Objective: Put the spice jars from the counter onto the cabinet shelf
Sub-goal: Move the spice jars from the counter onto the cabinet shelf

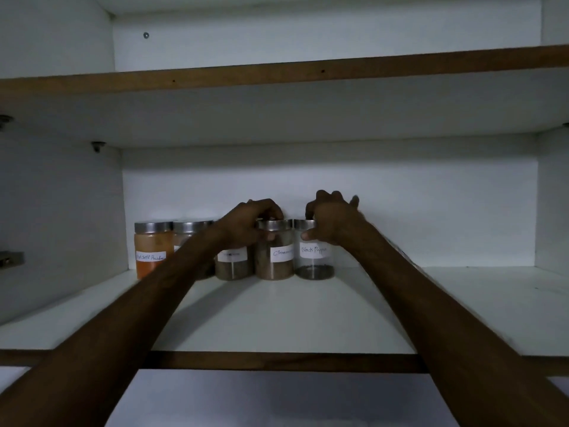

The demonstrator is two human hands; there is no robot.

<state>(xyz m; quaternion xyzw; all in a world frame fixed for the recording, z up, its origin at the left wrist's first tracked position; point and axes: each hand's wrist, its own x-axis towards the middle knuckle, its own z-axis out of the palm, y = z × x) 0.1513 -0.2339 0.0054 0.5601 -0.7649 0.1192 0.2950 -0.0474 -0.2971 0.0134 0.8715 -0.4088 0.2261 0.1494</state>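
Note:
Several clear spice jars with steel lids stand in a row at the back of the white cabinet shelf (277,315). From the left: a red chilli powder jar (151,251), a jar (191,229) mostly hidden by my left forearm, a brown spice jar (232,266), the cinnamon jar (275,257) and the black pepper jar (314,260). My left hand (246,223) grips the cinnamon jar around its lid. My right hand (331,220) holds the black pepper jar at its lid and right side. Both jars rest on the shelf.
A brown-edged upper shelf (277,75) runs overhead. The lower shelf's brown front edge (277,362) crosses under my forearms. White shelf surface stretches to the right of the jars. A metal hinge (10,258) sits on the left wall.

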